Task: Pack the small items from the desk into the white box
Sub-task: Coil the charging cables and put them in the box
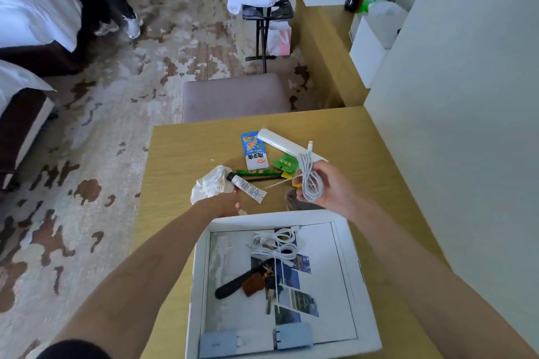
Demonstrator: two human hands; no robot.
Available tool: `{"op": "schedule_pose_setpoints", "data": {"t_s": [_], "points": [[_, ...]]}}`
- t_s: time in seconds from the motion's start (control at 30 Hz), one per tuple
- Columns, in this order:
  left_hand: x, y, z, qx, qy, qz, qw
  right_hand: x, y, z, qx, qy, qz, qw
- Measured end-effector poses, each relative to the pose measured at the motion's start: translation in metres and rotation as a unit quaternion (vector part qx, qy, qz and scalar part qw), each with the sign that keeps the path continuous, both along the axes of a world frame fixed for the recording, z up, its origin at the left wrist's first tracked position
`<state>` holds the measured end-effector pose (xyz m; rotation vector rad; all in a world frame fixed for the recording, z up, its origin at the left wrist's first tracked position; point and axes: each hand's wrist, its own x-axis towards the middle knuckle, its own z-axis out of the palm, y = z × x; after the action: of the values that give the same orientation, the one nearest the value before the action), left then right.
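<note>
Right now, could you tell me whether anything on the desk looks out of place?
Mildly: a crumpled white wad lies on the desk against the tube; it looks like rubbish rather than something to pack.

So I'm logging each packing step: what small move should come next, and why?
Probably move the right hand over the open white cardboard box and release the coiled white cable it grips; the cable hangs beyond the box's far rim.

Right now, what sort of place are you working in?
Most likely a hotel room: two beds with white linen on the left, a folding luggage rack beyond the stool, and a wooden desk against the wall.
</note>
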<state>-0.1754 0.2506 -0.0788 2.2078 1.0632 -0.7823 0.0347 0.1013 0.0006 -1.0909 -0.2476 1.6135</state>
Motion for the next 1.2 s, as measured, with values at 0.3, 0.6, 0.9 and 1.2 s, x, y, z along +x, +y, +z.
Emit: {"op": "schedule_pose_setpoints", "data": {"t_s": [0.3, 0.6, 0.9, 1.2], "points": [[-0.01, -0.035, 0.066, -0.034, -0.299, 0.302, 0.905, -0.011, -0.047, 0.037, 0.036, -0.073, 0.05, 0.995], [-0.076, -0.156, 0.096, -0.041, -0.367, 0.363, 0.855, -0.044, -0.095, 0.022, 0.124, -0.389, 0.168, 0.897], [-0.065, -0.166, 0.044, 0.067, -0.163, 0.078, 0.981, -0.069, -0.138, -0.011, 0.03, -0.667, 0.34, 0.662], [-0.053, -0.16, 0.024, 0.108, -0.151, -0.046, 0.982, -0.103, -0.158, -0.041, -0.038, -0.783, 0.403, 0.472]]}}
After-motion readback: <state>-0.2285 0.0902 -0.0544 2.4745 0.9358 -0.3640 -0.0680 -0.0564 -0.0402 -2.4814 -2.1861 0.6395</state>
